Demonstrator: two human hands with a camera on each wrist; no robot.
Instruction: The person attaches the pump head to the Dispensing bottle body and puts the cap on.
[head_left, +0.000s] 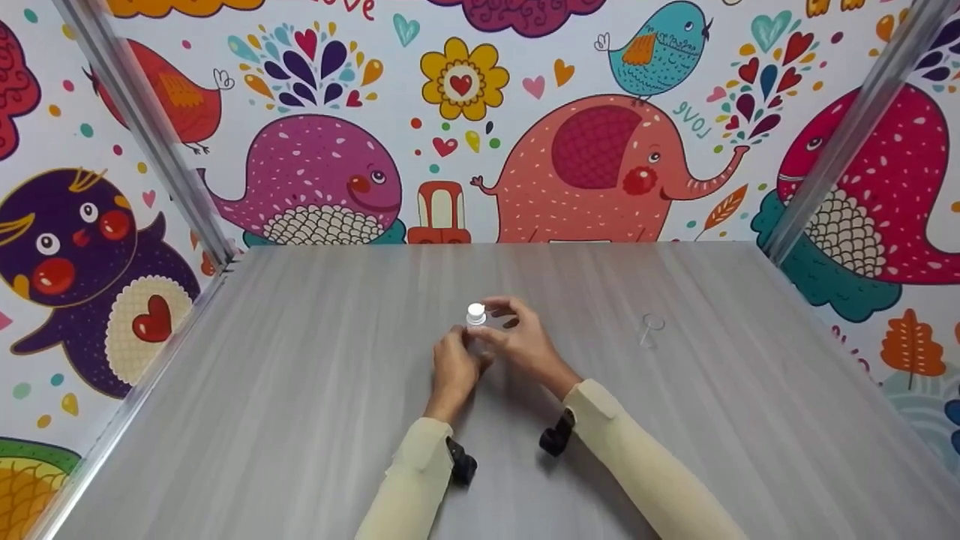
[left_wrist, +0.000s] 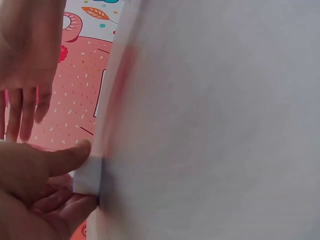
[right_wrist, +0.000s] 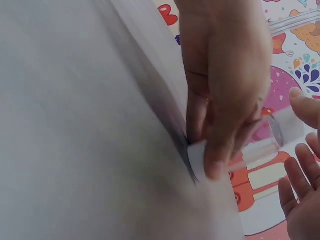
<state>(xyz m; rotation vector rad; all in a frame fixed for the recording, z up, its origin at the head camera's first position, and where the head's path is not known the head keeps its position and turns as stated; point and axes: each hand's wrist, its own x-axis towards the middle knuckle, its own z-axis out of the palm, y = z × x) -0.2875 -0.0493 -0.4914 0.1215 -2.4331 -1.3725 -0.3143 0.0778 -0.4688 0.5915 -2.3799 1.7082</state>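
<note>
A small clear bottle (right_wrist: 257, 150) with a white cap (head_left: 475, 310) and a white base (left_wrist: 87, 176) stands on the grey table. My left hand (head_left: 454, 365) grips it low down; in the left wrist view, thumb and fingertips pinch the white base. Around the upper part is my right hand (head_left: 529, 343), its thumb close to the cap and its fingers spread apart. The right wrist view shows those fingers extended at the right edge; whether the thumb touches the cap I cannot tell. In the head view, the hands partly hide the bottle's body.
A small transparent piece with a round rim (head_left: 651, 328) is on the table (head_left: 315, 420) to the right of the hands. Metal posts (head_left: 150, 127) rise at both sides, and a wall with printed cartoon animals (head_left: 585, 187) stands behind the table's far edge.
</note>
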